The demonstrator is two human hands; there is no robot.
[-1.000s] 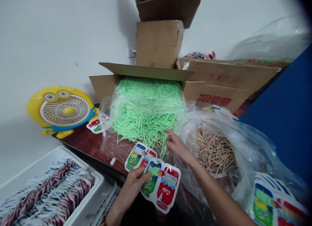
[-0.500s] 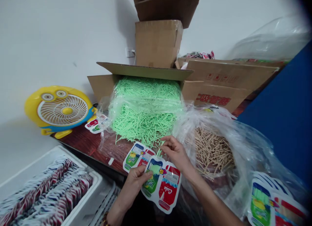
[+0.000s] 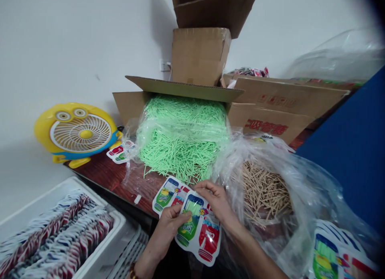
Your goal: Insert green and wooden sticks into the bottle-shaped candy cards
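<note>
A double drink-shaped plastic pouch, printed with a green Sprite half and a red Cola half, is pinched by my left hand, thumb on the green half. Pale green sticks show through its Sprite window. My right hand is closed at the pouch's top edge; its fingertips are partly hidden, and no stick shows in them. A second such pouch lies just behind, on the table edge. Beyond it, green candy-like sticks spill from a plastic-lined carton.
Brown sticks lie in a clear bag at right, near stacked pouches. At lower left, a white foam box holds many packed pouches. A yellow fan and cartons stand behind.
My right hand has come down onto the pouch's top edge. The green sticks that stuck out by its fingers no longer show. The whole view has shifted slightly.
</note>
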